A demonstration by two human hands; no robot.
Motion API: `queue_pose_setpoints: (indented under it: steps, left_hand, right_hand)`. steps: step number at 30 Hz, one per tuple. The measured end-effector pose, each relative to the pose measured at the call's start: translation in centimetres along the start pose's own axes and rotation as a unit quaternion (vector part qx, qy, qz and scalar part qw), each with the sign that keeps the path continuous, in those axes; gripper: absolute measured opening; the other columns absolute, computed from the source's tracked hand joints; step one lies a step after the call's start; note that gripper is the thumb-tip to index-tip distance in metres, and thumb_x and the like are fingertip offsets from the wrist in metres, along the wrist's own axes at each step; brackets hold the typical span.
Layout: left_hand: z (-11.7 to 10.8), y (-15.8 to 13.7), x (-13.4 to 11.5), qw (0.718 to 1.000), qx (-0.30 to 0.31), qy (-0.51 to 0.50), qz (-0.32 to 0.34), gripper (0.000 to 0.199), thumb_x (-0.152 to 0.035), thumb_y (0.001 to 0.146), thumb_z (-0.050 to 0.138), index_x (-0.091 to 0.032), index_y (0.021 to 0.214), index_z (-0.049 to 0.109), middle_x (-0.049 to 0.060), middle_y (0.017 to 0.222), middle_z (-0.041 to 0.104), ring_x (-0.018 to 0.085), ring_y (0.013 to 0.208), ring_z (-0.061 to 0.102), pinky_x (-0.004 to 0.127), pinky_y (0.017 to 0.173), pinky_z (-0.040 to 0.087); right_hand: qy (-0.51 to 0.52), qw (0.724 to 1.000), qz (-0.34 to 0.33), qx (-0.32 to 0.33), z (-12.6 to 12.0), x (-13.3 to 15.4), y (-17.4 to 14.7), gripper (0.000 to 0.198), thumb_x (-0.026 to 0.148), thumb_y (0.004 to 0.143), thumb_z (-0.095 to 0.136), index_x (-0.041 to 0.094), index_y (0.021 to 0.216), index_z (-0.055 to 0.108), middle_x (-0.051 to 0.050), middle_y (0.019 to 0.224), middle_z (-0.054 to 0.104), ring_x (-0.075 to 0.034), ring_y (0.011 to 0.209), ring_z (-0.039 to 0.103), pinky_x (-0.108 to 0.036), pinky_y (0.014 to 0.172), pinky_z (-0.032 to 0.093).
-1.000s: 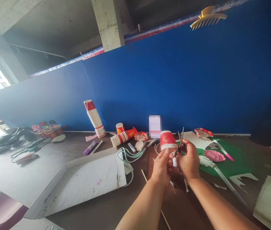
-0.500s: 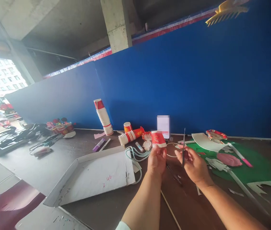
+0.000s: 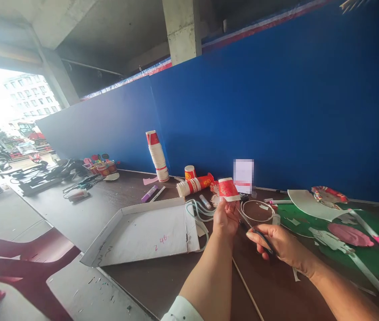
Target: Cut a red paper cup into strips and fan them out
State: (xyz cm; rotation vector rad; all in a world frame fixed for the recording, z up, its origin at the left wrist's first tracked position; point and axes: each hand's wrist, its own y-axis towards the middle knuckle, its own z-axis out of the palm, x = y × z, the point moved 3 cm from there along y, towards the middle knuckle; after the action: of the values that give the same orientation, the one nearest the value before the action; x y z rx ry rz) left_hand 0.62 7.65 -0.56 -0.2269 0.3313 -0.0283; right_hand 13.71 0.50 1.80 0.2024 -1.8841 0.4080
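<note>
My left hand point(image 3: 226, 218) grips a red paper cup point(image 3: 228, 189) with a white rim, upside down, from below. The cup's wide rim rests by my fingertips. In my right hand point(image 3: 278, 244) is a pair of scissors point(image 3: 268, 242) with dark handles, my fingers wrapped about them. Its slim blades slant up and left toward my left fingers, just below the cup's rim. I cannot tell whether the blades touch the cup. Behind the blades lies a white wire ring point(image 3: 259, 200) on the dark table.
A shallow white box lid point(image 3: 139, 234) lies left of my forearm. Beyond it are a leaning cup stack point(image 3: 156, 154), toppled cups point(image 3: 194, 184) and a purple glue stick point(image 3: 149, 193). Green sheet point(image 3: 373, 258) and paper cut-outs lie right. A blue panel point(image 3: 259, 102) stands behind.
The dark tool in my right hand was upright; scissors now slant toward the cup. My right hand has turned and lowered. The whole view has shifted, showing more of the left side.
</note>
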Motion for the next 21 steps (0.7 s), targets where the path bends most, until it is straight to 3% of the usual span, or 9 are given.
queue_pose_setpoints:
  steps: [3, 9, 16, 21]
  left_hand:
    - [0.1, -0.1, 0.3, 1.000, 0.007, 0.022, -0.004, 0.009, -0.022, 0.082, 0.064, -0.014, 0.086, 0.065, 0.007, 0.085, 0.067, 0.013, 0.073, 0.067, 0.025, 0.075, 0.056]
    - [0.1, 0.1, 1.3, 0.998, 0.056, 0.010, -0.009, 0.010, -0.021, 0.082, 0.065, -0.014, 0.088, 0.066, 0.008, 0.088, 0.069, 0.014, 0.076, 0.067, 0.024, 0.073, 0.056]
    - [-0.2, -0.1, 2.0, 0.994, 0.023, 0.065, -0.080, 0.018, -0.030, 0.081, 0.065, -0.013, 0.087, 0.062, 0.007, 0.080, 0.066, 0.015, 0.066, 0.066, 0.024, 0.055, 0.050]
    - [0.3, -0.2, 2.4, 0.995, 0.058, 0.082, -0.024, 0.022, -0.028, 0.074, 0.072, -0.013, 0.085, 0.061, 0.006, 0.076, 0.064, 0.013, 0.062, 0.063, 0.021, 0.055, 0.048]
  right_hand:
    - [0.005, 1.000, 0.008, -0.019, 0.3, -0.2, 0.3, 0.043, 0.060, 0.076, 0.061, 0.018, 0.084, 0.065, 0.002, 0.060, 0.061, -0.013, 0.052, 0.058, -0.023, 0.050, 0.041]
    - [0.019, 0.995, -0.048, -0.086, 0.9, 0.3, 0.5, 0.041, 0.058, 0.072, 0.065, 0.019, 0.084, 0.067, 0.002, 0.060, 0.059, -0.015, 0.055, 0.055, -0.027, 0.056, 0.045]
    - [-0.012, 0.988, -0.097, -0.123, 0.6, -0.2, 0.8, 0.028, 0.049, 0.076, 0.065, 0.022, 0.079, 0.067, 0.003, 0.058, 0.059, -0.015, 0.056, 0.051, -0.028, 0.056, 0.043]
    - [-0.013, 0.985, -0.086, -0.151, 0.1, -0.8, 1.0, 0.026, 0.048, 0.077, 0.064, 0.023, 0.070, 0.065, 0.002, 0.058, 0.060, -0.016, 0.055, 0.052, -0.029, 0.052, 0.042]
